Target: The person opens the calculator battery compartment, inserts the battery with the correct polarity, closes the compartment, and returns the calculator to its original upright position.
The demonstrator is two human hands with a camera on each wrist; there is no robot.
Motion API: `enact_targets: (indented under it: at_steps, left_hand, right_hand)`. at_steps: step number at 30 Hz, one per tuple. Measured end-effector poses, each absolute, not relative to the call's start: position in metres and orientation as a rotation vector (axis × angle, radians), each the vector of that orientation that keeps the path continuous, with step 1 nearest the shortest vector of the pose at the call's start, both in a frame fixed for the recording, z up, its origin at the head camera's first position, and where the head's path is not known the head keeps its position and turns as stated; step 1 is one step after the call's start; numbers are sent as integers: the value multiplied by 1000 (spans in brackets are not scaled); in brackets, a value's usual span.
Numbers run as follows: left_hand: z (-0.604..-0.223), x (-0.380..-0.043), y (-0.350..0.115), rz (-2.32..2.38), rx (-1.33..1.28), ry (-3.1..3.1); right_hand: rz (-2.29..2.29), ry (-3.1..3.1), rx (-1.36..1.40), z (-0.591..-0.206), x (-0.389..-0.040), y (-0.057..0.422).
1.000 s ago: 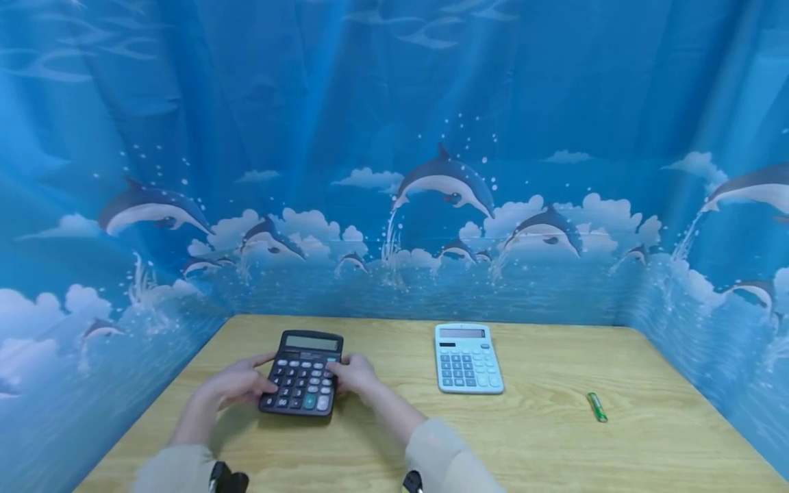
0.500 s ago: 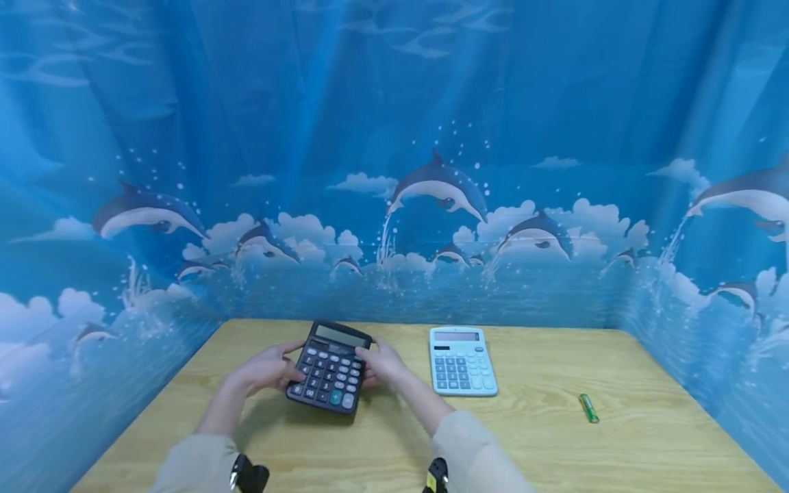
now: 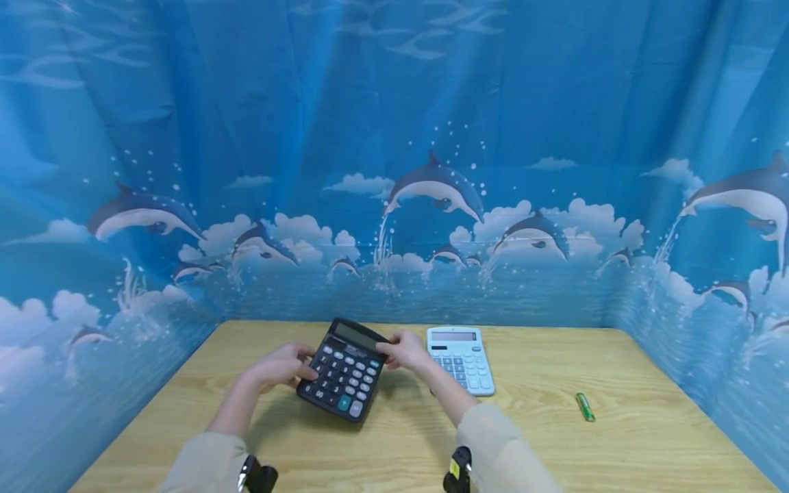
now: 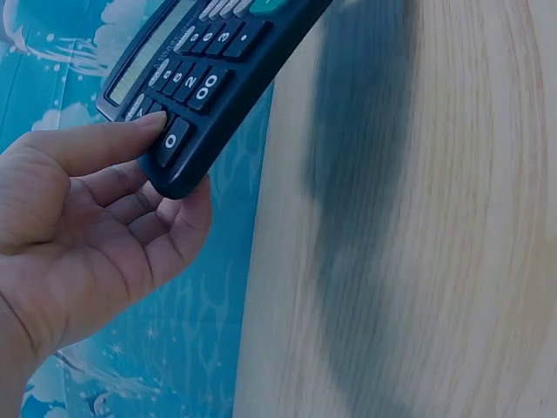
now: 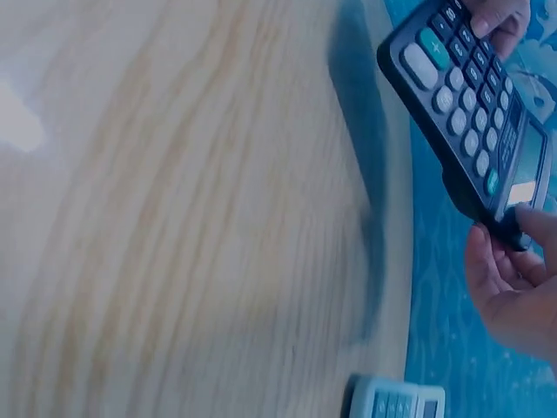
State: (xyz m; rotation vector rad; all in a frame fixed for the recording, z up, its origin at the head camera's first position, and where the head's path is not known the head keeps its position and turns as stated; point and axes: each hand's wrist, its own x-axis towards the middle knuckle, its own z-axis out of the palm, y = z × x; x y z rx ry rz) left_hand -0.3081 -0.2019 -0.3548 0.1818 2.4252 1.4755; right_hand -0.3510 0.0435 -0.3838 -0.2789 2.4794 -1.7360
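Note:
A black calculator (image 3: pixel 342 373) with dark and grey keys and one green plus key is held up off the table, tilted clockwise. My left hand (image 3: pixel 282 366) grips its left edge, thumb on the front by the lower keys and fingers behind, as the left wrist view also shows on the calculator (image 4: pixel 196 87). At the upper right corner my right hand (image 3: pixel 407 350) pinches it near the display, thumb in front. In the right wrist view the fingers of that hand (image 5: pixel 513 296) curl under the corner. Part of the light blue calculator (image 3: pixel 474 370) is hidden behind the right wrist.
A green battery-like cylinder (image 3: pixel 585 407) lies on the right part of the wooden table (image 3: pixel 530 445). A blue dolphin-print curtain (image 3: pixel 345 137) surrounds the table at the back and sides. The shadow (image 4: pixel 357 174) of the held calculator falls on the tabletop.
Both hands have carried the black calculator to the right and turned it clockwise. The right hand has shifted to the calculator's upper right corner. The light blue calculator is now partly covered by the right arm.

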Motion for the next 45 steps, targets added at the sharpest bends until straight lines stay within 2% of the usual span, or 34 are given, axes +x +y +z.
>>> enact_targets:
  at_steps: [21, 27, 33, 45]
  left_hand:
    - [-340, -307, -150, 1112, 518, 2793]
    - [-335, -304, -137, 963, 685, 2847]
    - [-335, -297, -126, 881, 734, 2886]
    - [-330, -280, -107, 474, 1188, 3023]
  right_hand:
    - [-1052, 2876, -885, -369, -339, 112]
    - [-961, 2932, -1053, -371, -330, 126]
    - [-911, 2933, -1165, -373, -322, 137]
    - [-713, 3045, -1474, -381, -310, 156]
